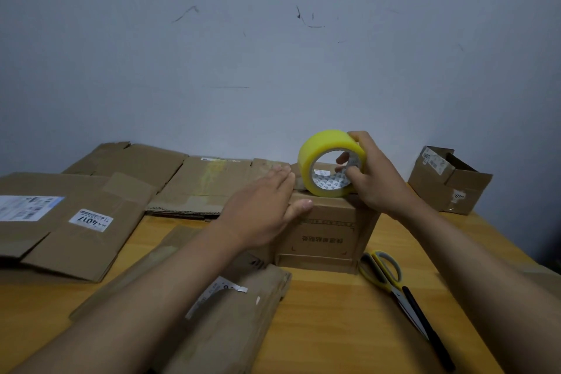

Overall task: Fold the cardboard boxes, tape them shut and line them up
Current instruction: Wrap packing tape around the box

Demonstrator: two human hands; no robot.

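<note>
At the centre of the wooden tabletop (334, 328) stands a folded cardboard box (329, 231). The left hand (264, 206) lies flat with straight fingers against the box's top left edge. The right hand (373, 179) grips a yellow tape roll (326, 161) standing on edge on the box top, fingers hooked through its core. Scissors (394, 285) lie at 4 o'clock of the box, flattened cartons (76, 222) spread at 9 o'clock, and an open box (446, 182) sits at 2 o'clock.
</note>
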